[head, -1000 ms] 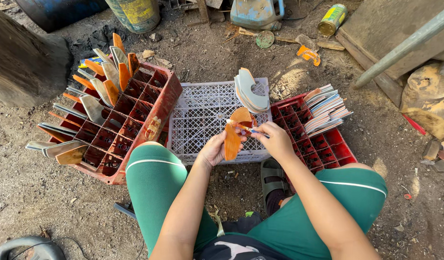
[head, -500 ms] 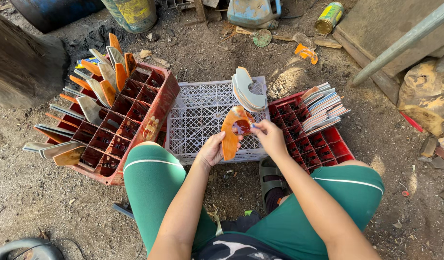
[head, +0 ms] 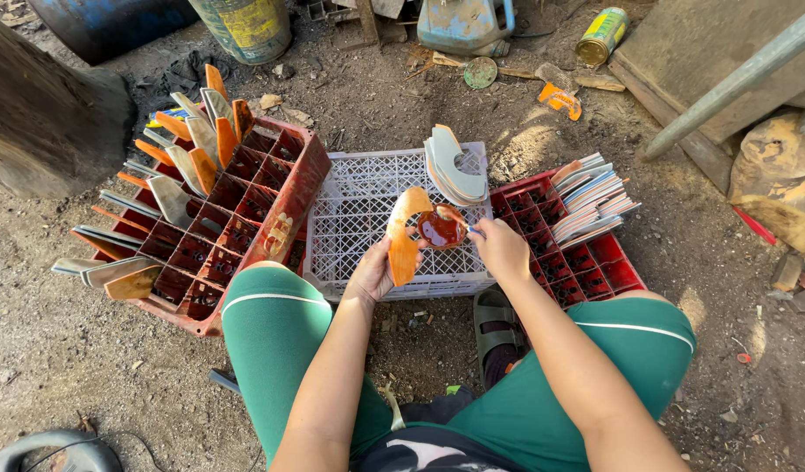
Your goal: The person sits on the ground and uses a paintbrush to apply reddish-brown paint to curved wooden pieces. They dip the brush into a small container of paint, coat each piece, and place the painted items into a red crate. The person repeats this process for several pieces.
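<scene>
Seated person, green trousers with a white stripe, knees apart, dirt ground underneath.

Left hand (head: 373, 273) is clenched round the lower end of a curved orange wooden blade-shaped piece (head: 403, 234), holding it upright over the near edge of the white plastic lattice crate (head: 359, 218). Its upper end curls over to the right.

Right hand (head: 502, 248) grasps a thin brush-like tool (head: 474, 231); only a short stub shows past the fingers, so what kind of tool it is cannot be told for sure. The tip meets a small round dish of dark red-brown liquid (head: 441, 228), which sits just beside the orange piece, above the white crate. Whether the dish rests on the crate or is held cannot be told.

On the far right corner of the white crate: a stack of pale grey curved pieces (head: 455, 166).

Left of the person: a tilted red plastic bottle crate with square cells (head: 236, 210), orange and grey pieces (head: 188, 149) leaning along its far and left rims.

Right of the person: a second red cell crate (head: 586, 262), carrying a fanned stack of flat pale pieces (head: 594, 203).

A sandalled foot (head: 495, 332) is planted between the knees.
</scene>
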